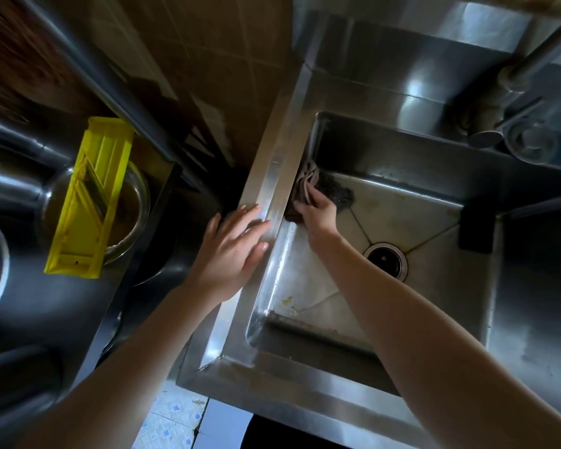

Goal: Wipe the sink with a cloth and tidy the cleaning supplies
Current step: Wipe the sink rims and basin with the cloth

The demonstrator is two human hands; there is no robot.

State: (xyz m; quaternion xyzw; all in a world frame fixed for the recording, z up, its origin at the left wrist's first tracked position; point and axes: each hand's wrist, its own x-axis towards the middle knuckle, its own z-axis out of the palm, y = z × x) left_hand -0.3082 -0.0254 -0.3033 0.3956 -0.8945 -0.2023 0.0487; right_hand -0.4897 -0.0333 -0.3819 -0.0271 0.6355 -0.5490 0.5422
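Note:
A stainless steel sink (434,286) fills the right half of the view, its drain (386,259) near the middle of the basin floor. My right hand (318,212) reaches into the basin and grips a brownish cloth (305,186), pressing it against the left inner wall. A dark steel scrubber (337,192) lies on the basin floor just behind that hand. My left hand (234,251) rests flat on the sink's left rim (272,176), fingers straight and spread.
A dark sponge (476,225) leans at the basin's right wall. The faucet (515,79) stands at the back right. To the left, a yellow slicer (91,196) lies across a metal bowl (133,205) on a dark counter. Tiled floor (175,416) shows below.

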